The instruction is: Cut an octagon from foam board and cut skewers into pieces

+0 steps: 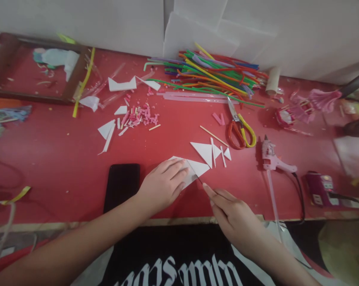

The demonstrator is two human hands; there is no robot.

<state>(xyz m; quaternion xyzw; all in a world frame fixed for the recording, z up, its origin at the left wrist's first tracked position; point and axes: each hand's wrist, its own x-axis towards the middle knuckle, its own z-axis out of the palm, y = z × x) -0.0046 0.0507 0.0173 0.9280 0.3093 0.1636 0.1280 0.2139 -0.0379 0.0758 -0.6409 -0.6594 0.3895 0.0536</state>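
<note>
My left hand (166,179) lies flat on a white sheet piece (199,168), fingers stretched out, pressing it to the red table. My right hand (231,208) is closed around a thin-bladed knife (199,179); its handle is hidden in my fingers. The dark blade lies across the white piece, just right of my left fingertips. Close beyond the hands are a cut white triangle (202,151), narrow white strips (213,153) and a small triangle (228,153).
Scissors (240,129) lie beyond my right hand, with a pink glue gun (271,157) and its cord farther right. A black phone (121,186) sits beside my left forearm. Pink scraps (142,115), colourful pipe cleaners (215,73) and a brown frame (74,79) lie toward the back.
</note>
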